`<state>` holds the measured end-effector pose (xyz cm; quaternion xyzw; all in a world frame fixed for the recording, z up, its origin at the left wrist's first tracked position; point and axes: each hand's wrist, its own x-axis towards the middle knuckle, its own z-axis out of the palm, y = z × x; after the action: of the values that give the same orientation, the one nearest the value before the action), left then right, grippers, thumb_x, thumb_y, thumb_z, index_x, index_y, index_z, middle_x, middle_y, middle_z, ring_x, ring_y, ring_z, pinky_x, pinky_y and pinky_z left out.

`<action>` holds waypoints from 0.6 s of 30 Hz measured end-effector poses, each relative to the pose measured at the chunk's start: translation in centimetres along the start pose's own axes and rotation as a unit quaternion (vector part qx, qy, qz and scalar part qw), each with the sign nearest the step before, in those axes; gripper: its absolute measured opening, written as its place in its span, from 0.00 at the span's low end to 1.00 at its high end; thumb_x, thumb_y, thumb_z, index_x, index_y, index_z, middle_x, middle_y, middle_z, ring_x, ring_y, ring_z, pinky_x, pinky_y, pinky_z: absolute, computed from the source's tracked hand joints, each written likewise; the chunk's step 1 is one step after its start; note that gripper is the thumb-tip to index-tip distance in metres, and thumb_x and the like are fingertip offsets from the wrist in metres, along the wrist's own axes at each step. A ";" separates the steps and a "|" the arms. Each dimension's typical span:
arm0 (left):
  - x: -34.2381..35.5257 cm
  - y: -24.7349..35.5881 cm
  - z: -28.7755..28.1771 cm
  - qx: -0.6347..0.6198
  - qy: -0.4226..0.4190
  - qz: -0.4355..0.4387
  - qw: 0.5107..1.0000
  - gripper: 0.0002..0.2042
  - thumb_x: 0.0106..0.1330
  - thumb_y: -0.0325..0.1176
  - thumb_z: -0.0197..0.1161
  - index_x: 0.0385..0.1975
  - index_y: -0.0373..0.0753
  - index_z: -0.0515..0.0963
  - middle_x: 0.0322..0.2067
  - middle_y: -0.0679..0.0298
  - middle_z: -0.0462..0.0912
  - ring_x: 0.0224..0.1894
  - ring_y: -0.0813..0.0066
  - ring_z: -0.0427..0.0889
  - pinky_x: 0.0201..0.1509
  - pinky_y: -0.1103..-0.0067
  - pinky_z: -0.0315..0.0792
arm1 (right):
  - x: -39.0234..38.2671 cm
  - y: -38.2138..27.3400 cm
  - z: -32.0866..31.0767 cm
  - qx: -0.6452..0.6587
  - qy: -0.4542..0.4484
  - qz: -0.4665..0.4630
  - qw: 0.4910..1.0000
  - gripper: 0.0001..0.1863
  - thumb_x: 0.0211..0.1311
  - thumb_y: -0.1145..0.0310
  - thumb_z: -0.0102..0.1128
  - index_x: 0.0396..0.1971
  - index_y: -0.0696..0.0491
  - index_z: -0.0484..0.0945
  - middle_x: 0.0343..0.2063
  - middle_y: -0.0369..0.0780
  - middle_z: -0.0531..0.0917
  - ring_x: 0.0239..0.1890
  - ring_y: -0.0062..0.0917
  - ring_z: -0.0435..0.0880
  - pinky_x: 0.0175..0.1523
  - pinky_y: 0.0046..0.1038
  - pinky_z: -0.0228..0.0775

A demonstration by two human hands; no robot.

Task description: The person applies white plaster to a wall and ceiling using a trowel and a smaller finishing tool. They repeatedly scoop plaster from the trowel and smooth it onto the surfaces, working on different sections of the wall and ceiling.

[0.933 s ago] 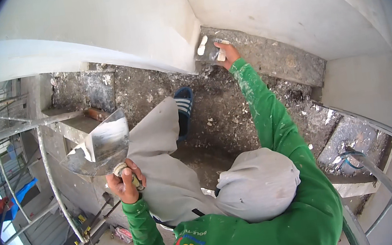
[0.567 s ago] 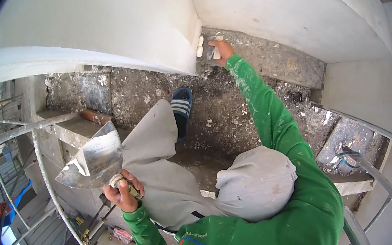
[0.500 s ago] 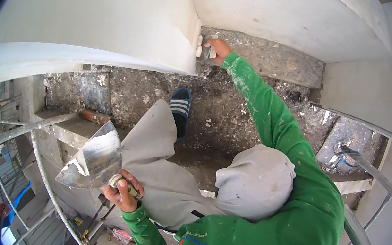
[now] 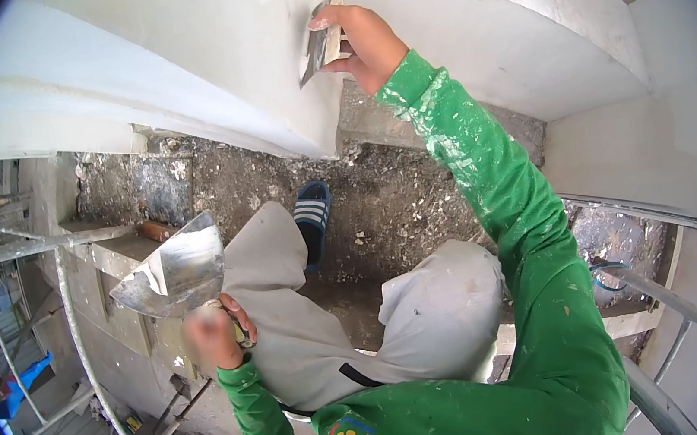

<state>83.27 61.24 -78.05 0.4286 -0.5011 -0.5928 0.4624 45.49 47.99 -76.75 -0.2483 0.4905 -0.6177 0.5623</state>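
Observation:
My left hand (image 4: 220, 331), partly blurred, grips the handle of a wide metal spatula (image 4: 165, 270) with white paste on its blade, held low over the left side of my legs. My right hand (image 4: 366, 41), at the end of a paste-spattered green sleeve, reaches up and grips a smaller metal putty knife (image 4: 313, 52). Its blade lies against the white wall (image 4: 258, 46) near the inside corner, above the dirty ledge. My foot in a blue striped sandal (image 4: 311, 222) rests on the gritty floor below.
Gritty floor (image 4: 229, 167) with white flakes runs along the wall. A low white wall (image 4: 473, 28) bounds the right. Metal scaffold tubes (image 4: 67, 295) stand at the left, more (image 4: 662, 292) at the lower right. A reddish block (image 4: 157, 230) lies on the left ledge.
My right hand has moved up from low in the corner to higher on the wall with the putty knife. The view has shifted; my left hand still holds the wide spatula.

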 end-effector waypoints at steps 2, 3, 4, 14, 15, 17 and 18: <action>0.1 0.1 0.1 -0.014 -0.006 -0.003 1.000 0.18 0.66 0.30 0.51 0.52 0.32 0.57 0.30 0.54 0.71 0.15 0.76 0.68 0.10 0.82 0.65 | -1.5 -3.4 2.0 -0.022 -0.020 -0.045 0.999 0.18 0.51 0.61 0.57 0.39 0.56 0.72 0.38 0.41 0.74 0.42 0.29 0.71 0.46 0.35 0.67; 0.1 0.1 0.2 -0.011 -0.014 -0.004 1.000 0.18 0.66 0.30 0.52 0.52 0.32 0.58 0.30 0.54 0.71 0.15 0.76 0.69 0.10 0.82 0.65 | -2.4 -5.4 3.0 -0.025 -0.033 -0.070 0.997 0.19 0.52 0.60 0.58 0.39 0.56 0.72 0.39 0.41 0.73 0.43 0.30 0.71 0.47 0.35 0.68; 0.2 0.0 0.3 -0.009 -0.021 -0.006 1.000 0.17 0.66 0.30 0.52 0.51 0.32 0.58 0.30 0.54 0.71 0.15 0.76 0.69 0.10 0.82 0.65 | -3.2 -7.2 4.2 -0.027 -0.038 -0.095 0.994 0.19 0.53 0.59 0.58 0.40 0.57 0.72 0.39 0.41 0.73 0.43 0.30 0.71 0.47 0.34 0.68; 0.0 1.0 7.1 -0.205 -0.239 -0.091 0.945 0.21 0.68 0.35 0.48 0.58 0.38 0.56 0.27 0.54 0.68 0.16 0.72 0.69 0.10 0.81 0.65 | -10.7 -11.2 3.6 -0.125 -0.051 -0.373 0.918 0.15 0.58 0.66 0.48 0.37 0.64 0.72 0.32 0.43 0.76 0.36 0.30 0.75 0.45 0.33 0.67; 0.0 1.3 8.0 -0.264 -0.272 -0.126 0.917 0.22 0.69 0.35 0.47 0.60 0.41 0.55 0.26 0.55 0.67 0.16 0.72 0.68 0.10 0.81 0.65 | -12.2 -9.7 3.0 -0.089 -0.043 -0.415 0.904 0.16 0.60 0.67 0.48 0.41 0.63 0.73 0.35 0.44 0.76 0.41 0.31 0.75 0.49 0.33 0.67; 0.4 1.8 9.6 -0.340 -0.324 -0.192 0.862 0.23 0.69 0.36 0.46 0.63 0.46 0.52 0.26 0.56 0.65 0.16 0.72 0.67 0.09 0.82 0.64 | -14.9 -7.8 1.0 -0.151 -0.072 -0.515 0.841 0.17 0.65 0.69 0.46 0.51 0.61 0.71 0.45 0.47 0.73 0.50 0.35 0.73 0.54 0.34 0.65; 1.1 2.0 10.3 -0.359 -0.343 -0.223 0.839 0.24 0.70 0.36 0.46 0.64 0.48 0.51 0.25 0.56 0.65 0.17 0.73 0.67 0.09 0.83 0.63 | -15.6 -6.4 0.9 -0.150 -0.105 -0.570 0.801 0.18 0.63 0.71 0.48 0.52 0.61 0.70 0.47 0.48 0.72 0.51 0.36 0.72 0.55 0.34 0.64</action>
<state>73.26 62.07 -74.78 0.1022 -0.2707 -0.9272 0.2378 47.13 61.58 -66.93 -0.6275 0.2856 -0.7156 0.1127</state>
